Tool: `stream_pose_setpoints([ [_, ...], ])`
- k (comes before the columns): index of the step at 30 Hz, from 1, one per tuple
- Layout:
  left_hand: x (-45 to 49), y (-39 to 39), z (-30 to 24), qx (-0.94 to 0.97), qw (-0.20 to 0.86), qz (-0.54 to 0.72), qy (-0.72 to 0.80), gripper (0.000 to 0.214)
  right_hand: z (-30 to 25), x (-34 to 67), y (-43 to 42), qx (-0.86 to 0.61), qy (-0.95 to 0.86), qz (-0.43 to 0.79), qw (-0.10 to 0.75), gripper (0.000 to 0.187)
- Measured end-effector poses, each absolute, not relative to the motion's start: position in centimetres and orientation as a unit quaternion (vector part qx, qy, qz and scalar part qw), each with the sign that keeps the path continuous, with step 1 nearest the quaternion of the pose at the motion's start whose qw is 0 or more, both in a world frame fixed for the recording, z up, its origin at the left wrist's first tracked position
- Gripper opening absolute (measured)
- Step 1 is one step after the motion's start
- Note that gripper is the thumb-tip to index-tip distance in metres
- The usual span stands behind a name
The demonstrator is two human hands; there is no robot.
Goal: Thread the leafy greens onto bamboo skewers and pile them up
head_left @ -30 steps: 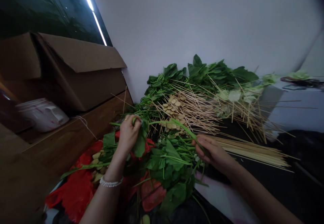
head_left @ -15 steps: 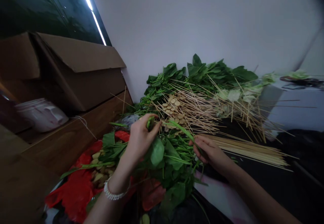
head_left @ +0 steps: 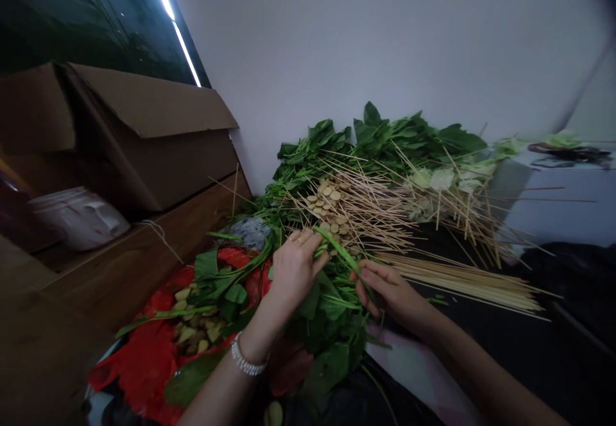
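My left hand [head_left: 294, 271], with a pearl bracelet at the wrist, pinches the upper end of a green stem [head_left: 342, 254] with its fingers closed. My right hand [head_left: 387, 288] grips the lower part of the same stem, fingers curled round it. Both hands hover over a heap of loose leafy greens [head_left: 327, 323] lying on a red plastic bag [head_left: 144, 362]. Just beyond the hands lie skewered tan round slices [head_left: 332, 198] and a bundle of bare bamboo skewers [head_left: 471, 280].
A large pile of skewered greens [head_left: 385, 140] leans against the white wall. Pale yellow chunks [head_left: 192, 333] lie on the red bag. An open cardboard box [head_left: 158, 131] and a white lidded tub [head_left: 79, 215] stand at the left on a wooden shelf [head_left: 144, 259].
My left hand has moved right from the leaf pile to meet the stem held by my right hand, which shifted slightly left. The leaf it held earlier has been left behind.
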State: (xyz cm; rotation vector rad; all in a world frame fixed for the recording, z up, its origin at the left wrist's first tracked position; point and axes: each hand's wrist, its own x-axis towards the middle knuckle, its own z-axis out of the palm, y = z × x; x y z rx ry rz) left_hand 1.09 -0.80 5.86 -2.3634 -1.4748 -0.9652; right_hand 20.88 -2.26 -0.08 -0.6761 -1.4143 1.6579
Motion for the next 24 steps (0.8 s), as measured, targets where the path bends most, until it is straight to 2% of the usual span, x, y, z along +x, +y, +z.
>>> stream_pose_setpoints([
  [2,1.3,-0.5,5.9,-0.773,-0.005,-0.389,-0.502,0.018,0.0,21.0,-2.2,-0.271,-0.569,0.653,0.420,0.030],
  [5,0.6,0.4,6.6,-0.690,-0.213,-0.474,-0.504,0.018,0.2,21.5,-1.7,-0.272,-0.557,0.648,0.443,0.030],
  [7,-0.6,1.0,7.7,-0.620,-0.275,-0.525,-0.515,0.018,0.4,22.0,-1.4,-0.271,-0.529,0.653,0.468,0.029],
  [9,-1.7,1.3,8.8,-0.591,-0.231,-0.568,-0.523,0.019,0.6,22.6,-1.0,-0.269,-0.493,0.662,0.496,0.028],
  [11,-1.9,1.0,9.2,-0.632,-0.108,-0.559,-0.525,0.019,0.8,23.1,-0.7,-0.269,-0.463,0.668,0.517,0.027],
  [13,-0.9,0.4,8.2,-0.713,0.017,-0.478,-0.513,0.021,1.0,23.4,-0.4,-0.273,-0.449,0.667,0.529,0.027],
  [15,0.8,-0.4,5.8,-0.796,0.065,-0.352,-0.488,0.026,1.0,23.5,-0.3,-0.279,-0.449,0.659,0.535,0.028],
  [16,1.7,-0.8,4.2,-0.830,0.053,-0.286,-0.475,0.031,1.0,23.5,-0.3,-0.283,-0.452,0.654,0.537,0.028],
  [18,3.1,-1.2,1.4,-0.883,-0.005,-0.188,-0.431,0.053,0.9,23.5,-0.3,-0.291,-0.459,0.646,0.536,0.028],
  [20,3.7,-1.3,-0.3,-0.895,-0.079,-0.135,-0.417,0.072,0.8,23.4,-0.3,-0.297,-0.463,0.644,0.531,0.027],
  [22,3.6,-1.4,-0.5,-0.891,-0.124,-0.135,-0.415,0.082,0.6,23.4,-0.4,-0.302,-0.467,0.647,0.521,0.028],
  [24,3.4,-1.8,0.6,-0.883,-0.130,-0.172,-0.416,0.080,0.4,23.2,-0.5,-0.311,-0.472,0.649,0.510,0.029],
])
